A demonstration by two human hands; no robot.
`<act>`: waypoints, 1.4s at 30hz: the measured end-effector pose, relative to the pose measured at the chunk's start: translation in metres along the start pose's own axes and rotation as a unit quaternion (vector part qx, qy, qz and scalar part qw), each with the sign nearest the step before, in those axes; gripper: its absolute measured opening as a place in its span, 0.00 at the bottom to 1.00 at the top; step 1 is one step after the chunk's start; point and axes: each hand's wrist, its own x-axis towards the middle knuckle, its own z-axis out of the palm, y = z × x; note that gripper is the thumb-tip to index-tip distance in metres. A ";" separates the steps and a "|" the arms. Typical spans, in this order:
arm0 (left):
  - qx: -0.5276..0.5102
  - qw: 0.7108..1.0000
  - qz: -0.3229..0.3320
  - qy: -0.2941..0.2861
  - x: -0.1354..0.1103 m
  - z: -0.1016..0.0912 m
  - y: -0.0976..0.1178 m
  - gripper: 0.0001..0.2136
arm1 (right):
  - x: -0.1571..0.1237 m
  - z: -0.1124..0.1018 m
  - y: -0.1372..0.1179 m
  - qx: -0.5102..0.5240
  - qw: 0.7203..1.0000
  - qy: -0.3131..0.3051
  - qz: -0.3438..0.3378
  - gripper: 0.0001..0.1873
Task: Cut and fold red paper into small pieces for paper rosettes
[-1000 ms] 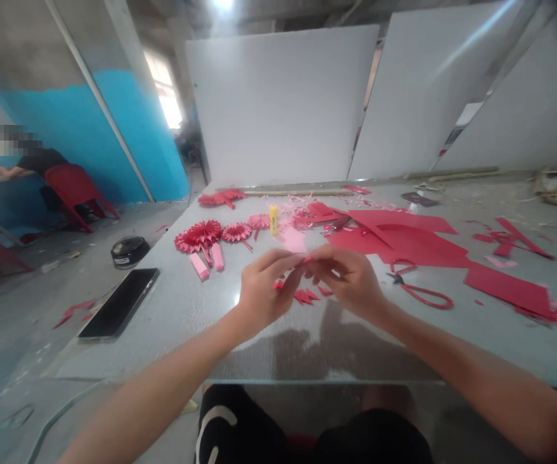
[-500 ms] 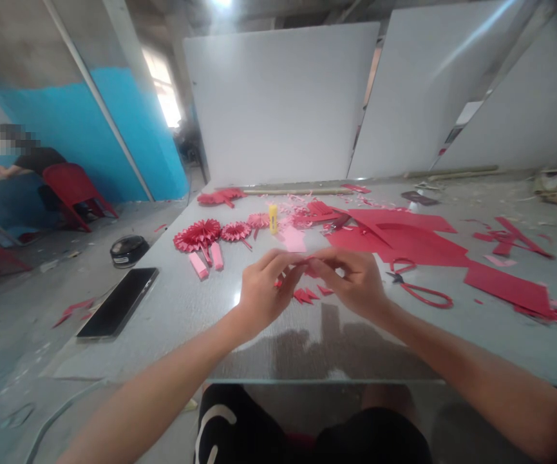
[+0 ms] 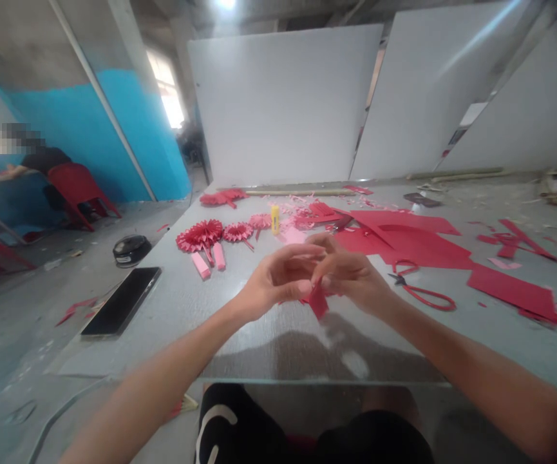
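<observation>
Pinching angular red paper (image 3: 318, 304) in right hand (image 3: 358, 277); left hand (image 3: 263, 283) curled alongside, grip unclear; pleated rosettes (image 3: 201, 233) nearby.

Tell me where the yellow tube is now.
In the head view's middle, the yellow tube stands upright beyond the left hand, just right of a pink rosette.

White panels (image 3: 283, 106) stand beyond my table (image 3: 201, 303), under a glowing ceiling light (image 3: 226, 4). To my left, a red chair (image 3: 76, 183) stands on the littered grey floor (image 3: 2, 341) near a blue wall (image 3: 133, 122) and a bright window (image 3: 166, 90).
</observation>
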 end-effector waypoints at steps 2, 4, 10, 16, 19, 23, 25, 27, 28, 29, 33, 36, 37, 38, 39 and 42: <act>-0.021 1.000 -0.013 -0.002 0.001 0.000 -0.002 0.24 | -0.001 0.001 0.004 0.028 0.999 -0.022 0.014 0.06; -0.033 0.999 -0.012 0.003 0.002 0.000 -0.002 0.23 | -0.002 0.001 0.007 0.046 0.998 -0.036 0.020 0.04; -0.040 0.999 -0.029 0.006 0.002 -0.002 -0.001 0.24 | 0.000 0.001 0.009 0.049 0.998 -0.024 0.028 0.06; 0.003 0.998 -0.018 0.054 0.003 -0.006 -0.011 0.25 | 0.002 0.002 0.008 0.014 1.000 0.008 0.020 0.09; 0.048 0.990 0.018 0.132 0.004 -0.005 -0.011 0.22 | 0.001 -0.001 0.007 -0.051 0.996 0.068 0.012 0.10; 0.132 0.965 0.071 0.214 0.003 0.000 -0.008 0.17 | -0.001 -0.005 0.005 -0.146 0.985 0.087 -0.009 0.14; 0.180 0.952 0.088 0.233 0.002 0.002 -0.007 0.15 | -0.001 -0.004 0.004 -0.184 0.979 0.084 -0.036 0.11; 0.232 0.936 0.098 0.244 0.001 0.004 -0.006 0.13 | -0.002 -0.002 0.003 -0.227 0.968 0.087 -0.066 0.07; 0.259 0.928 0.101 0.248 0.000 0.004 -0.006 0.11 | -0.002 -0.001 0.003 -0.251 0.960 0.091 -0.080 0.07; 0.285 0.919 0.105 0.250 0.000 0.005 -0.006 0.10 | -0.002 0.000 0.002 -0.274 0.952 0.096 -0.093 0.06; 0.362 0.885 0.149 0.253 -0.002 0.006 -0.009 0.06 | -0.003 0.002 0.000 -0.349 0.921 0.111 -0.137 0.05; 0.387 0.871 0.168 0.253 -0.002 0.006 -0.011 0.04 | -0.004 0.003 -0.001 -0.363 0.912 0.116 -0.153 0.05; 0.393 0.869 0.169 0.250 -0.002 0.006 -0.011 0.04 | -0.005 0.004 -0.001 -0.362 0.912 0.116 -0.155 0.05; 0.398 0.867 0.168 0.246 -0.002 0.006 -0.011 0.04 | -0.005 0.005 -0.001 -0.361 0.912 0.117 -0.156 0.05; 0.405 0.867 0.168 0.239 -0.002 0.006 -0.011 0.04 | -0.005 0.005 -0.001 -0.359 0.913 0.116 -0.157 0.05; 0.434 0.855 0.183 0.218 -0.002 0.007 -0.009 0.06 | -0.006 0.007 -0.002 -0.357 0.915 0.111 -0.156 0.06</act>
